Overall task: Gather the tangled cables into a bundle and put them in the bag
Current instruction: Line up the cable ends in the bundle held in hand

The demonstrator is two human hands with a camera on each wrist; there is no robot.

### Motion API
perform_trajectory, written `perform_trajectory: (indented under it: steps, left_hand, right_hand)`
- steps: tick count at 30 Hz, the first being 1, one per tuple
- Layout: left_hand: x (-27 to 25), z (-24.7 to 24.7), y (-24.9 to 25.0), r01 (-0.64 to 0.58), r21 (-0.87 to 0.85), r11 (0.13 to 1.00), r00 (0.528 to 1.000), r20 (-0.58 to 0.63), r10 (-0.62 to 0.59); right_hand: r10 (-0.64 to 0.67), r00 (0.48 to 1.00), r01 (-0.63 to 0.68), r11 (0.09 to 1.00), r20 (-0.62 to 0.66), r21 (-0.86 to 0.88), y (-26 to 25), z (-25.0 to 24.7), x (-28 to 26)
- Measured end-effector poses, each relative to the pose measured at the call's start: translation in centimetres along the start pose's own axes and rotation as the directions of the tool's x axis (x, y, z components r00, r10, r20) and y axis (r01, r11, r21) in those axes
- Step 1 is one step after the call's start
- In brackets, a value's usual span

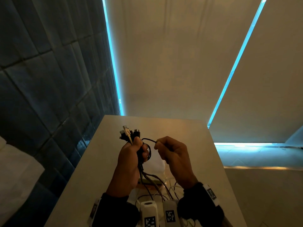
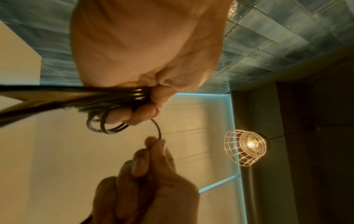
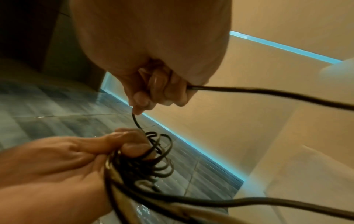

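Observation:
Above the white table point(image 1: 188, 145), my left hand point(image 1: 139, 149) grips a bundle of cables point(image 1: 141, 158), mostly black. Their plugs point(image 1: 128, 132), white and black, stick out above the fist. Black loops point(image 3: 155, 160) wrap round the left fingers point(image 3: 122, 144). One black cable point(image 1: 148, 139) arcs from the bundle to my right hand point(image 1: 157, 144), which pinches it between thumb and forefinger; its free length point(image 3: 268, 94) trails off from the right hand point(image 3: 149, 97). The left wrist view shows the same grip point(image 2: 145, 104) and pinch point(image 2: 155, 144). Loose cable tails point(image 1: 157, 185) hang onto the table. Something pale, perhaps a clear bag point(image 1: 158, 166), lies under my hands.
A dark blue tiled wall point(image 1: 41, 79) runs along the table's left side. Pale blinds point(image 1: 172, 63) with blue light at their edges stand behind the table. A lit wire-cage lamp point(image 2: 247, 148) hangs overhead. A white object point(image 1: 13, 169) sits at the far left.

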State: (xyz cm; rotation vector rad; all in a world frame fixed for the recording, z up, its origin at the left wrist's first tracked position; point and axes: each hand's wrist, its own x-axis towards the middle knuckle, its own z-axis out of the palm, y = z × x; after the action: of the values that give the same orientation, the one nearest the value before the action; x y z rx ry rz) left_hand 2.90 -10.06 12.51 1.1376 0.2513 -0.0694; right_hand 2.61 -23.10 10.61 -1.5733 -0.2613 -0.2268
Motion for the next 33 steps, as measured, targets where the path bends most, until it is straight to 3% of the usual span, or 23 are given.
perform_trajectory:
  steps: [4,9,19,28,33]
  left_hand:
    - [-0.2,0.2,0.0,-0.03,-0.013,0.999,0.997,-0.069,0.029]
    - [-0.3,0.2,0.9,-0.05,-0.226,0.973,0.998,0.032,0.058]
    - [-0.8,0.4,1.0,-0.162,-0.192,0.968,0.964,0.177,0.197]
    - [-1.1,0.3,1.3,-0.165,-0.183,0.969,0.959,0.201,0.202]
    - [-1.4,0.2,1.6,-0.171,-0.177,0.969,0.957,0.205,0.207]
  right_hand:
    - [-0.023,0.992,0.026,0.999,0.121,-0.019,-0.5,0.9,-0.5]
    - [0.091,0.978,-0.086,0.996,0.187,-0.034,1.1,1.1,-1.3]
    - [0.147,0.977,-0.141,0.989,0.154,-0.046,5.1,-0.4,-1.7]
    - [0.258,0.957,-0.252,0.966,0.129,-0.066,9.4,-1.0,-1.9]
    - [0.329,0.938,-0.303,0.932,0.111,-0.2,11.7,-1.1,-2.7]
